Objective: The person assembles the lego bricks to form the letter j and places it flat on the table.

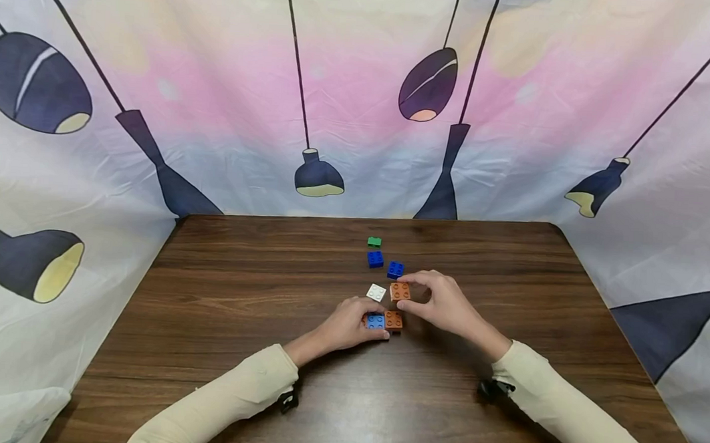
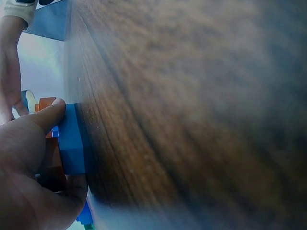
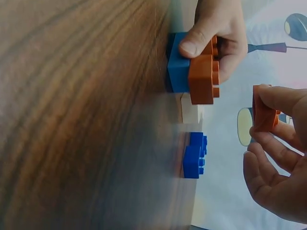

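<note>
My left hand [image 1: 349, 323] grips a light blue toy building brick [image 3: 178, 64] low at the table top, thumb on the near side and fingers on the far side. Orange bricks sit on top of it; one orange brick [image 3: 201, 79] is at its right end, and blue studs [image 1: 376, 321] show beside it. Between thumb and fingertips, my right hand [image 1: 444, 303] pinches a separate orange brick [image 1: 400, 291]. That brick is held above the table, just beyond the blue and orange stack, its studs facing up. Part of the stack is hidden behind the left hand.
Beyond the left hand lies a white brick [image 1: 376, 292]. Two dark blue bricks [image 1: 375, 259] and a green brick [image 1: 374, 242] lie farther back on the brown wooden table [image 1: 256, 263]. A printed cloth [image 1: 361, 101] hangs behind the table's far edge.
</note>
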{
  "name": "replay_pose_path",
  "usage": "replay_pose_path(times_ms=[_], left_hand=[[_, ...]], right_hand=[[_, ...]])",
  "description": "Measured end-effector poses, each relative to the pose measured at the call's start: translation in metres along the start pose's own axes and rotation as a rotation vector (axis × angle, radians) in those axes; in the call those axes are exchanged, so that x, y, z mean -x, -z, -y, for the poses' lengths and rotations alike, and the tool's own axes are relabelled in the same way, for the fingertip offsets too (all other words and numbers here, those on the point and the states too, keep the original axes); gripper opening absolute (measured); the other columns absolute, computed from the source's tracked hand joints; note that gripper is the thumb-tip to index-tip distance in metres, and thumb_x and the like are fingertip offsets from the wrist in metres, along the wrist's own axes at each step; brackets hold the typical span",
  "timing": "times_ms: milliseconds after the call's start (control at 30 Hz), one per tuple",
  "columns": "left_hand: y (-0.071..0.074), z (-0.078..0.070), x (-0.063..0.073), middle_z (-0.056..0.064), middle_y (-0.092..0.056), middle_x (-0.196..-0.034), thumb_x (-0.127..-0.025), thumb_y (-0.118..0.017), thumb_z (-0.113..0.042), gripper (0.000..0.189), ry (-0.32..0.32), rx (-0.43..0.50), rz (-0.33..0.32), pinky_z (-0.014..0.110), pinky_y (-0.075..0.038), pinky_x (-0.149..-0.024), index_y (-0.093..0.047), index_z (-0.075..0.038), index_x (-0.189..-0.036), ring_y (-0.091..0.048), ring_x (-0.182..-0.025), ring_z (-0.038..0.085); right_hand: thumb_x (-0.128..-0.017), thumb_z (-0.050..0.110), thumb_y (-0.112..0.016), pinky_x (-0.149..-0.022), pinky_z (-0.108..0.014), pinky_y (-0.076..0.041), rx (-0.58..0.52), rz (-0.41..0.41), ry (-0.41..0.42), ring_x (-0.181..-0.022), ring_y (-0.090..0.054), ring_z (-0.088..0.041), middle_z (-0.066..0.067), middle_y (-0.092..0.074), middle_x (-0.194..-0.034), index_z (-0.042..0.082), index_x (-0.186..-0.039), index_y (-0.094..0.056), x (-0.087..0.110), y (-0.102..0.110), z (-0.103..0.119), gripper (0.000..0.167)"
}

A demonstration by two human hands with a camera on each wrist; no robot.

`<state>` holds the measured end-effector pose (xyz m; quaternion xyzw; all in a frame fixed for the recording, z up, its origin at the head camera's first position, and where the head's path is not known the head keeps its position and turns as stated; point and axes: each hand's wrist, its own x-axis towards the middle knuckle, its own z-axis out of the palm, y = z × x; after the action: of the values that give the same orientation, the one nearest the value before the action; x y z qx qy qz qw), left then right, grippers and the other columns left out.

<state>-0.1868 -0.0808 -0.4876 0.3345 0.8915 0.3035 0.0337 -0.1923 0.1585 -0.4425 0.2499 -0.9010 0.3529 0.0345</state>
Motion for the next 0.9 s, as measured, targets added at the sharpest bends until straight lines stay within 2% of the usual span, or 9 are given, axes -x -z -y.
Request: replay_pose_path(times_ms=[333,567,900], left_hand=[[0.001,0.0,0.0,0.003,-0.075,-0.114,-0.088,-0.082,-0.036,0.041,0.016,0.0,0.016,0.041,-0.052,-0.092,-0.075,-0.01,-0.118,-0.067,-0.105,0.02],[0.001,0.0,-0.001,0.001,-0.075,-0.111,-0.088,-0.082,-0.036,0.039,0.013,-0.001,0.011,0.039,-0.052,-0.088,-0.075,-0.011,-0.117,-0.066,-0.1,0.017],[0.001,-0.001,0.001,-0.002,-0.075,-0.105,-0.088,-0.082,-0.038,0.035,0.004,-0.01,0.003,0.036,-0.05,-0.082,-0.075,-0.014,-0.112,-0.065,-0.092,0.014]], right_hand=[[-0.087,0.032,-0.083,-0.077,-0.037,-0.051,-0.012,0.024,0.003,-0.099,-0.065,-0.024,-0.002,-0.072,-0.118,0.017,-0.124,-0.073,0.009,-0.007,0.003,0.041],[-0.087,0.03,-0.083,-0.08,-0.037,-0.051,-0.002,0.043,0.009,-0.103,-0.065,-0.02,0.001,-0.073,-0.118,0.017,-0.124,-0.074,0.013,-0.014,0.001,0.04],[-0.086,0.03,-0.084,-0.08,-0.036,-0.052,0.0,0.059,0.031,-0.101,-0.065,-0.015,0.003,-0.074,-0.115,0.017,-0.123,-0.074,0.016,-0.022,-0.001,0.04]])
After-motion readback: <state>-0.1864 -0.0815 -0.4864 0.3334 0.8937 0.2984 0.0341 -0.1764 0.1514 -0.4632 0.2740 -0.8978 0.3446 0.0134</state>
